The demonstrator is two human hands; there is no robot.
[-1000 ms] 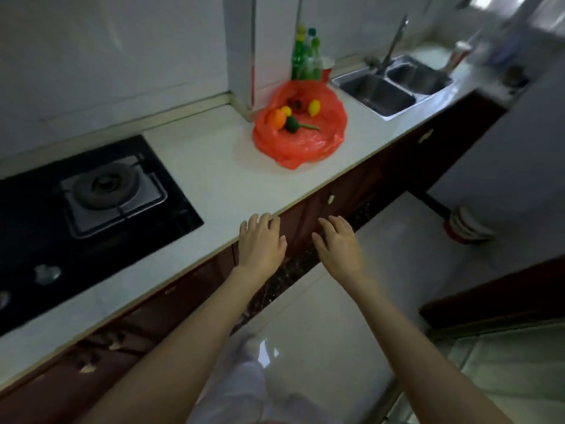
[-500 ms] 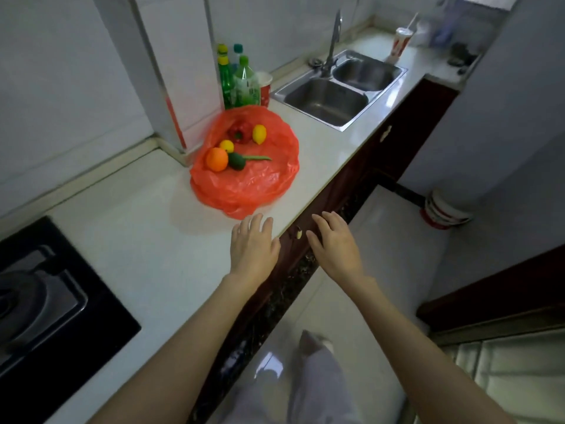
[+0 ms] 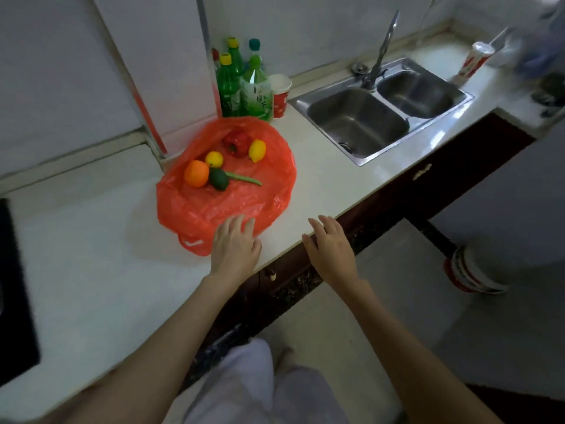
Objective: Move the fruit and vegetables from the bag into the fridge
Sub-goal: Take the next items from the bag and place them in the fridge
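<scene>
Nothing gripped: left hand [image 3: 234,244] held palm down with fingers straight and slightly spread, fingertips at the near edge of the red plastic bag [image 3: 244,197], contact impossible to confirm from this angle. Right hand [image 3: 331,247] likewise flat and relaxed, fingers spread, empty, over the front edge of the white countertop [image 3: 321,185], just right of the bag and apart from it. Spread open on the counter, the bag, with the produce lying on top of it: an orange [image 3: 196,173] touching a dark green avocado [image 3: 218,179], a small yellow lemon [image 3: 214,159] just behind them, a green bean [image 3: 244,178] stretching right from the avocado, a red bell pepper [image 3: 236,143] farther back and a second lemon [image 3: 257,150] just beside it. Behind the bag, against the wall, green bottles [image 3: 229,87] and a red-and-white paper cup [image 3: 279,94]. To the right, a steel double sink [image 3: 379,108] with its tap [image 3: 382,53], and past it a tall cup with a straw [image 3: 474,61]. At the far left edge, the black corner of a hob [image 3: 12,301]. Below the counter, dark cabinet fronts [image 3: 397,203], pale floor, and a stack of bowls [image 3: 472,273] on the floor at the right.
</scene>
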